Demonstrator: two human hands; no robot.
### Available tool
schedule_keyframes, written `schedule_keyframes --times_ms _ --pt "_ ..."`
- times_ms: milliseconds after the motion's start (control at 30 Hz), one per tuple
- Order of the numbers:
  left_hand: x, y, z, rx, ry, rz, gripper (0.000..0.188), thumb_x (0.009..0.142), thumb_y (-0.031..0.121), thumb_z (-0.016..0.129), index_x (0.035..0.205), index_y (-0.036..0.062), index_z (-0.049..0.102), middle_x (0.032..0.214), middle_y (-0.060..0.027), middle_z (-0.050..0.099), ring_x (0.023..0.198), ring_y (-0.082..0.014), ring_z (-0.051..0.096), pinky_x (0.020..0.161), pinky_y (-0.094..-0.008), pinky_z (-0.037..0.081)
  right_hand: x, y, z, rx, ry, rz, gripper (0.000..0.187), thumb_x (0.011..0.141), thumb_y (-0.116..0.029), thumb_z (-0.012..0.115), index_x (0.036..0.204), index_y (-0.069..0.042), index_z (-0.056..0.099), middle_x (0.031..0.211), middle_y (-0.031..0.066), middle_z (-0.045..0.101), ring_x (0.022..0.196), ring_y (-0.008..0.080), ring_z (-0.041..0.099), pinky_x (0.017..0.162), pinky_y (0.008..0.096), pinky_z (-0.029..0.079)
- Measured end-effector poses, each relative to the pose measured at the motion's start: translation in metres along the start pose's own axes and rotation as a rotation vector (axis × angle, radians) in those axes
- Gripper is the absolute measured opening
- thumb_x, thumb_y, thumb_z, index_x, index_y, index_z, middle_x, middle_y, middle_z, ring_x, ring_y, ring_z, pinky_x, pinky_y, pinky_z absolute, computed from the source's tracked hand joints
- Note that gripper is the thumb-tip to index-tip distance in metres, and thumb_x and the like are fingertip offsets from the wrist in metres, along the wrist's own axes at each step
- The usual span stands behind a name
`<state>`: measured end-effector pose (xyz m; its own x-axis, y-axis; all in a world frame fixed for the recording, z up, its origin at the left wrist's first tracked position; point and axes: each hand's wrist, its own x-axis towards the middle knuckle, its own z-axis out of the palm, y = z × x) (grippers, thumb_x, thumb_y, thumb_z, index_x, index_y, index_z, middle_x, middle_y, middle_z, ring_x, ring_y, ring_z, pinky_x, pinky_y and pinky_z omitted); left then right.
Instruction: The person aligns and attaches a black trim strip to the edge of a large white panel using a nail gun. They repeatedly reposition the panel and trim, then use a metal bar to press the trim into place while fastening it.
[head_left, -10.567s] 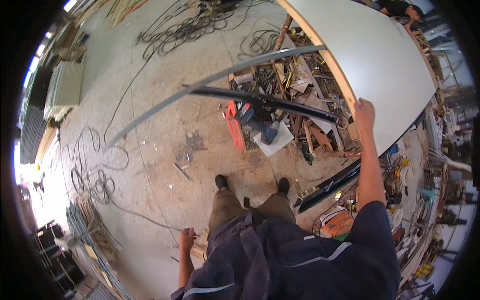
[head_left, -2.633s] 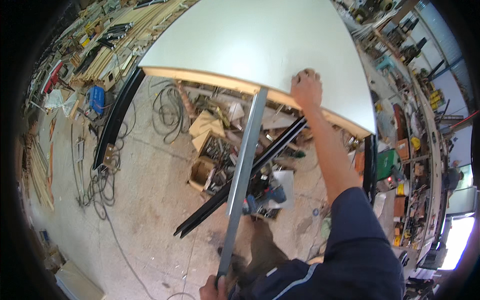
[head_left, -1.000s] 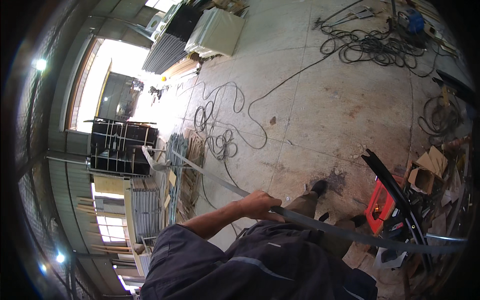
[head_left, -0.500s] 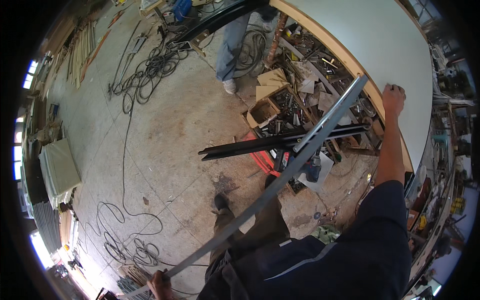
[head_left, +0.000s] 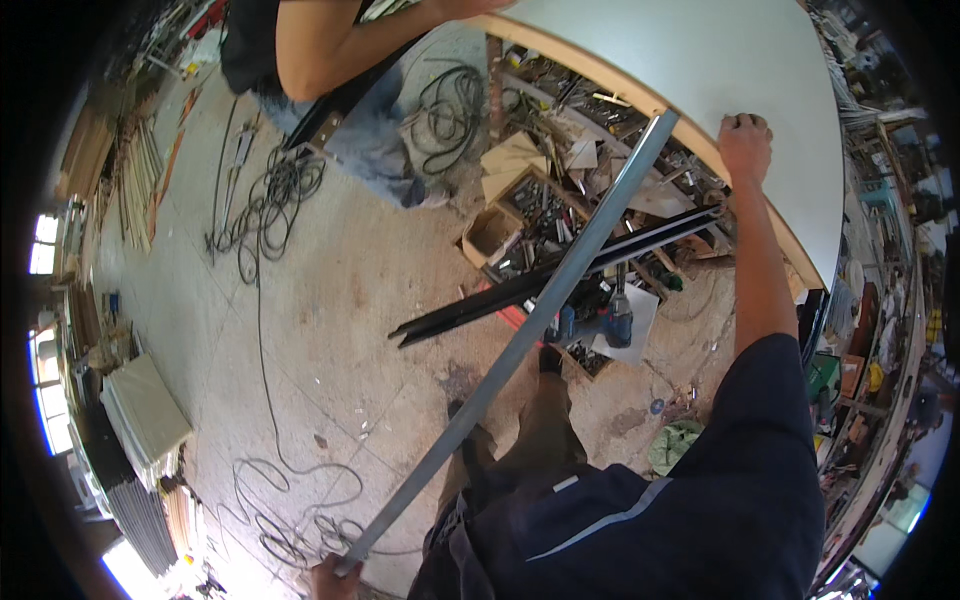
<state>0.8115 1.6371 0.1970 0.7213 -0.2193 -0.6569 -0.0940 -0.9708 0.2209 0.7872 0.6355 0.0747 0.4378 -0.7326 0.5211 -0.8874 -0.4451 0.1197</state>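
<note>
My left hand (head_left: 335,578) grips the near end of a long grey metal profile (head_left: 500,370) at the lower edge of the view. The profile slants up to the right, and its far end meets the wooden edge (head_left: 590,62) of a white-topped table. On that white top (head_left: 690,50) rests my right hand (head_left: 746,148), its fingers curled in. Whatever may be inside those fingers is hidden. Below the profile, two black strips (head_left: 470,312) lie across a low heap of hardware. A blue and black cordless drill (head_left: 618,318) sits beside them.
Across the table's far left corner, another person's forearm (head_left: 370,45) leans in. Coiled cables (head_left: 265,205) lie on the concrete floor. An open cardboard box (head_left: 490,236) and several metal parts crowd the area under the table. Stacked panels (head_left: 145,410) stand at the left.
The view has shifted. The other person has bent forward over the table corner. My left hand now sits at the profile's near end, where a tail stuck out past it before.
</note>
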Motion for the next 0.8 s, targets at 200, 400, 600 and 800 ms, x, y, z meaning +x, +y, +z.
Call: schedule_keyframes --times_ms 200,400,600,800 --pt "0.109 0.274 0.003 -0.374 -0.053 0.505 0.028 0.102 0.027 0.063 0.09 0.0009 0.062 0.07 -0.0161 0.064 0.062 -0.0334 0.064 0.056 -0.0431 0.048 -0.003 -0.041 -0.03 0.11 -0.014 0.065 0.04 0.098 -0.033 0.049 0.108 -0.002 0.073 0.128 0.0191 0.062 0.119 0.0374 0.057 0.1 0.0507 0.051" --pt "0.139 0.314 0.022 -0.276 0.027 0.49 0.037 0.105 0.027 0.054 0.082 -0.0012 0.057 0.069 -0.0266 0.057 0.064 -0.0471 0.057 0.054 -0.05 0.042 -0.007 -0.036 -0.037 0.182 0.001 0.087 0.036 0.096 -0.03 0.054 0.109 -0.002 0.073 0.124 0.0171 0.062 0.119 0.0349 0.057 0.099 0.0491 0.05" --pt "0.134 0.31 0.033 -0.231 0.037 0.463 0.036 0.106 0.029 0.052 0.086 -0.0001 0.059 0.073 -0.0296 0.058 0.071 -0.0519 0.058 0.056 -0.0535 0.042 -0.007 -0.036 -0.035 0.189 -0.001 0.092 0.035 0.096 -0.03 0.055 0.108 -0.003 0.073 0.124 0.0158 0.062 0.119 0.0343 0.057 0.099 0.049 0.05" --pt "0.122 0.221 0.064 -0.196 -0.007 0.342 0.033 0.107 0.029 0.05 0.088 0.0032 0.06 0.071 -0.0296 0.057 0.067 -0.0514 0.058 0.054 -0.0532 0.042 -0.01 -0.033 -0.033 0.167 -0.102 0.128 0.035 0.094 -0.03 0.057 0.113 -0.003 0.071 0.126 0.0184 0.062 0.121 0.0366 0.056 0.1 0.0495 0.05"
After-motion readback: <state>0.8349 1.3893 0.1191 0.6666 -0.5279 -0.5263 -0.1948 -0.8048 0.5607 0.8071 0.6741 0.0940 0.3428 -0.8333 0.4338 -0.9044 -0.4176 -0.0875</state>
